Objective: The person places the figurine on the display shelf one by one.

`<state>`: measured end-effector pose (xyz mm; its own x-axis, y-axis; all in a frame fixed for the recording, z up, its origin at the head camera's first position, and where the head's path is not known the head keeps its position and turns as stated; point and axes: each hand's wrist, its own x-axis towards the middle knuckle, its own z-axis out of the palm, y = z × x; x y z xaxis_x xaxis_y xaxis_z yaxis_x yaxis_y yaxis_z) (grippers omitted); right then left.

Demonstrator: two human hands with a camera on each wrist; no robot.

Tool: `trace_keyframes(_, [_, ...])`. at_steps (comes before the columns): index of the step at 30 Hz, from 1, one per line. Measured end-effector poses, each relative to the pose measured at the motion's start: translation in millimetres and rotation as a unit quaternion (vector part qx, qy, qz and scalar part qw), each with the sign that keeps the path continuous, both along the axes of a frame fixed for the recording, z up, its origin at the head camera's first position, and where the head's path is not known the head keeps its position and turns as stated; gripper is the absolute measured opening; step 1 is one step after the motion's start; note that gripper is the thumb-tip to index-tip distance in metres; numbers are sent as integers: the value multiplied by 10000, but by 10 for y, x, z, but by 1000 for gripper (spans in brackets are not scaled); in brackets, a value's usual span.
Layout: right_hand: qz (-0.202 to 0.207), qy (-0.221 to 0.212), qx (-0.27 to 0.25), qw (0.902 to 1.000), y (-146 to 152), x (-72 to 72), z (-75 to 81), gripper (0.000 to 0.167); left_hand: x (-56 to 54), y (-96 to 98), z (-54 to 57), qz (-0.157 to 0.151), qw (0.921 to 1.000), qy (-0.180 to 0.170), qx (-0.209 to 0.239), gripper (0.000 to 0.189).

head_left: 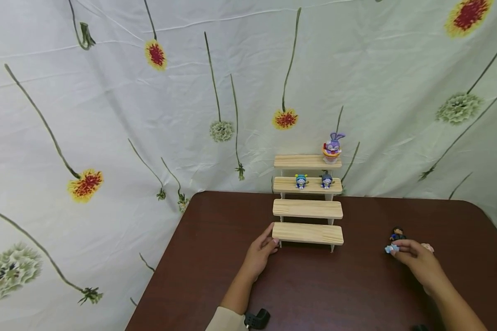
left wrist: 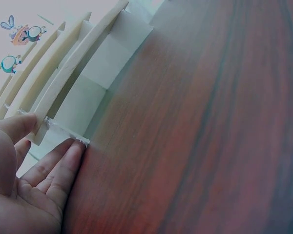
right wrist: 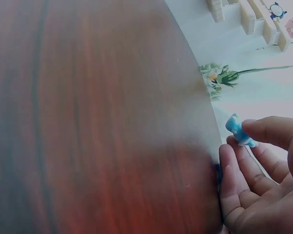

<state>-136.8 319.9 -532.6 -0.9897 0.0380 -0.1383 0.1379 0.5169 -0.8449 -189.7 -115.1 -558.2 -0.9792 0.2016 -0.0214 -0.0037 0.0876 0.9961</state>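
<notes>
A stepped wooden display shelf (head_left: 308, 233) stands at the back of the table. My left hand (head_left: 258, 253) holds the left end of its lowest step; in the left wrist view the thumb (left wrist: 22, 127) lies at the step's end and the fingers touch the side support below. Between thumb and fingers, my right hand (head_left: 420, 264) pinches a small light-blue figurine (right wrist: 239, 130), raised off the table at the right. Beside that hand are a dark-clothed figurine (head_left: 397, 233) and a pink item (head_left: 428, 247), partly hidden behind the hand.
A purple rabbit figurine (head_left: 332, 148) sits on the top step, at its right end. Two small blue-and-white figurines, a left one (head_left: 301, 181) and a right one (head_left: 326, 180), stand on the step below. A flower-printed cloth (head_left: 182, 92) hangs behind the dark brown table (head_left: 215, 220).
</notes>
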Motion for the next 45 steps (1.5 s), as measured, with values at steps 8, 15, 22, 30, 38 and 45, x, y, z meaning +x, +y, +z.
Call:
trace_keyframes(8, [-25,533,-667,9963,-55,25,-9,50,-3,-3,7,-15,10000,2,4,59])
trace_keyframes(15, [-90,851,-1203,9890,-115,-1,-17,35,1,3,16,12,10000,-4,43,59])
trace_keyframes(22, [-88,1117,-1553,9815,-180,-41,12,25,4,1,18,7,10000,-15,13,60])
trace_keyframes(30, [77,1357,-2390,9615,-285,-53,37,24,4,5,10,10,10000,-29,37,59])
trace_keyframes(38, [197,1376,-2355,9619,-408,-74,103,30,6,9,14,30,10000,-29,80,58])
trace_keyframes(45, [265,1400,-1927,9708,-527,-110,172,37,2,8,10,43,10000,-31,75,58])
